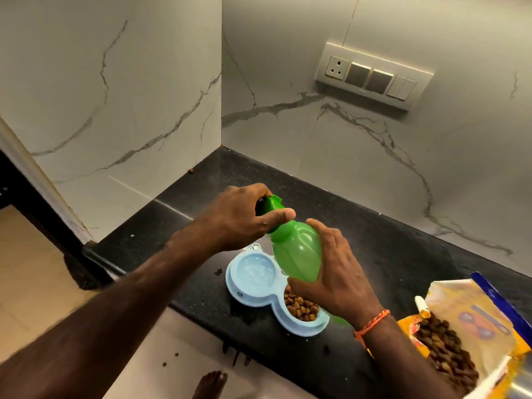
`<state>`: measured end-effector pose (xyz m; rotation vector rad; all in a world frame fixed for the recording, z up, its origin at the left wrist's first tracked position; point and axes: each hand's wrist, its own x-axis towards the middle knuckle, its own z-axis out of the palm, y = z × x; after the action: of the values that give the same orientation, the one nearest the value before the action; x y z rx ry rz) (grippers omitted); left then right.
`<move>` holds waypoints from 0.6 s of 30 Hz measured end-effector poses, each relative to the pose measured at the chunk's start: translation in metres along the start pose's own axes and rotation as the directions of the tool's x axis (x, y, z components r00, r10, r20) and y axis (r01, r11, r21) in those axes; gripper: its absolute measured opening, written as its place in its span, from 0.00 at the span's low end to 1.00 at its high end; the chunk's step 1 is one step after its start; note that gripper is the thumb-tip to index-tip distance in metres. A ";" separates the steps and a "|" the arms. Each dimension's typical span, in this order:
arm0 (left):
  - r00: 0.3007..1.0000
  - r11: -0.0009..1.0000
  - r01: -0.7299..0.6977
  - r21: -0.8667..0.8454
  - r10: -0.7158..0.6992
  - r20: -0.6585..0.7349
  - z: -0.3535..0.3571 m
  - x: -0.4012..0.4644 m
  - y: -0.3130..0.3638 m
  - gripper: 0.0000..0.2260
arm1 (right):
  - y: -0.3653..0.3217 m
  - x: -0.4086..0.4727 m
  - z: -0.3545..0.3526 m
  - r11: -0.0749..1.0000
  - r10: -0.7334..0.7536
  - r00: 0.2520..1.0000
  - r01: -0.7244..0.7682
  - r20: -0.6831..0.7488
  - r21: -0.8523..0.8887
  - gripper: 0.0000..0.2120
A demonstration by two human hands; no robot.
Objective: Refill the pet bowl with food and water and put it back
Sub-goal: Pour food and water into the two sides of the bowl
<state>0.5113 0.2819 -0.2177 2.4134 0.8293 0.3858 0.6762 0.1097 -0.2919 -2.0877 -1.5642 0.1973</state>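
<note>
A switch panel (374,76) sits on the marble wall (115,82) above the black counter (388,254).

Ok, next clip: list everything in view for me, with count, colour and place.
pet bowl: one, pale blue, double, on the counter; water in left cup, kibble in right
bottle: one, green, tilted above the bowl
food bag: one, yellow and blue, open, at right
counter: one, black
loose kibble: a few brown bits, counter and floor
switch panel: one, white, on the wall
left hand: grips the bottle's cap end
right hand: holds the bottle's body
foot: one, bare, bottom edge
</note>
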 end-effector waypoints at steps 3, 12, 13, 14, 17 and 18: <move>0.998 0.989 -0.064 0.133 0.066 -0.017 -0.019 0.000 0.021 0.33 | -0.014 0.004 0.002 0.994 -0.028 0.996 0.037 -0.088 0.099 0.51; 0.979 0.920 -0.205 0.333 0.189 0.083 -0.054 0.003 0.056 0.27 | -0.039 0.016 0.014 0.919 0.036 0.984 0.036 -0.173 0.392 0.51; 0.970 0.922 -0.235 0.306 0.202 0.137 -0.056 0.005 0.057 0.24 | -0.041 0.017 0.014 0.907 0.040 0.984 0.038 -0.175 0.418 0.51; 0.953 0.924 -0.273 0.267 0.222 0.206 -0.059 0.006 0.057 0.20 | -0.042 0.018 0.014 0.896 0.044 0.984 0.038 -0.174 0.442 0.50; 0.827 0.900 -0.423 0.109 0.334 0.452 -0.072 0.009 0.056 0.15 | -0.047 0.019 0.013 0.861 0.060 0.982 0.040 -0.179 0.507 0.50; 0.791 0.903 -0.428 0.044 0.350 0.501 -0.076 0.008 0.057 0.18 | -0.049 0.019 0.013 0.855 0.061 0.980 0.047 -0.191 0.516 0.51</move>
<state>0.5120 0.2808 -0.1230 2.6526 0.1323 -0.1504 0.6349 0.1417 -0.2756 -1.6294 -1.2131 0.3571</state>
